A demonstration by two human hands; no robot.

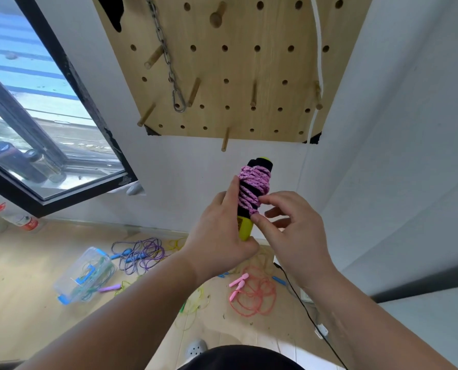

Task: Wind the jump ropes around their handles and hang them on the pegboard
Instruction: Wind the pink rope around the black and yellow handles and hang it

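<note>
Winding looks close to finished on this one. The pink rope (253, 182) lies in crossed turns round the black and yellow handles (245, 229), which stand almost upright in mid-air, just below the bottom edge of the pegboard (235, 65).

The left hand (219, 236) grips the lower yellow part of the handles, fingers curled round it and the forefinger stretched up along the left side of the turns. The right hand (289, 222) pinches the rope between thumb and forefinger at the lower right of the bundle, its other fingers spread loose. Whether a free tail is left under that pinch cannot be told.

The step in hand seems to be securing the end of the rope. The next move probably calls for tucking that end under a turn so nothing unwinds, then lifting the bundle to a free peg (225, 142), the nearest being the one at the board's bottom edge. The tuck needs the left hand's grip to stay firm, or the turns may slip down.

A chain (169, 62) and a white cord (319, 49) already hang on the board. On the floor (22, 276) below, a purple rope (139, 256) and a coral rope (254, 292) lie unwound, beside a clear box (81, 273).
</note>
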